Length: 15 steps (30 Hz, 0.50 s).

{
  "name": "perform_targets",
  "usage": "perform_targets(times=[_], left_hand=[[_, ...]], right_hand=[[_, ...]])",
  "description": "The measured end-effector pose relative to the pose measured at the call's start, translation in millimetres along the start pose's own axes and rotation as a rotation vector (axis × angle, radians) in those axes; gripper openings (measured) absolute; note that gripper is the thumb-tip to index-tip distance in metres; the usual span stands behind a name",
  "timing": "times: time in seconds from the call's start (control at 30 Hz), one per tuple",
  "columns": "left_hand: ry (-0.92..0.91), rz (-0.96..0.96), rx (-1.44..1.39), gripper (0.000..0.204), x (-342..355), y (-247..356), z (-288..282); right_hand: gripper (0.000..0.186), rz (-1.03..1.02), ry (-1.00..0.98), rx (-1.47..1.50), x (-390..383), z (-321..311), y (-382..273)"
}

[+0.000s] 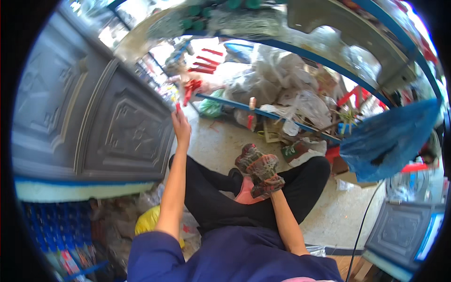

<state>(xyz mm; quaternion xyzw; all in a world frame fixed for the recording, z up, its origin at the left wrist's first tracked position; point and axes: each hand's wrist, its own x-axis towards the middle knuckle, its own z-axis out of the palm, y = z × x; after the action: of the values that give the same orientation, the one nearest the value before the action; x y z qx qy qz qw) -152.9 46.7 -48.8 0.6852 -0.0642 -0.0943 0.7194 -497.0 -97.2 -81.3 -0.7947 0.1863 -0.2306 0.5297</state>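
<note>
My left hand [181,126], bare and stretched forward, is closed around a thin red-handled tool [178,107]. Its far end blurs into the clutter, so I cannot tell its kind. My right hand is covered by a bulky plaid glove or mitt [258,168] in dark red, green and brown, held above my lap. The fingers inside are hidden, and I cannot tell whether they grip anything. Just below the glove, between my crossed legs, shows a pink piece [247,191] whose kind is unclear.
Grey panelled cabinet doors [127,120] stand close on the left. Ahead, a blue-framed shelf [282,117] holds plastic bags and red-handled items. A blue plastic bag [390,141] hangs at right, above a black cable [364,221]. A shoe [295,149] lies beyond the glove.
</note>
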Motion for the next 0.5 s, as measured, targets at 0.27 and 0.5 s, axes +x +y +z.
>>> perform_targets(times=[0.27, 0.5], left_hand=[[-0.540, 0.024, 0.487, 0.024, -245.6, 27.2, 53.0], [-0.548, 0.110, 0.370, 0.024, -267.3, 69.4, 55.2]], right_hand=[[0.043, -0.030, 0.379, -0.250, 28.8, 36.2, -51.8], [0.043, -0.155, 0.295, -0.335, 35.5, 11.8, -60.6]])
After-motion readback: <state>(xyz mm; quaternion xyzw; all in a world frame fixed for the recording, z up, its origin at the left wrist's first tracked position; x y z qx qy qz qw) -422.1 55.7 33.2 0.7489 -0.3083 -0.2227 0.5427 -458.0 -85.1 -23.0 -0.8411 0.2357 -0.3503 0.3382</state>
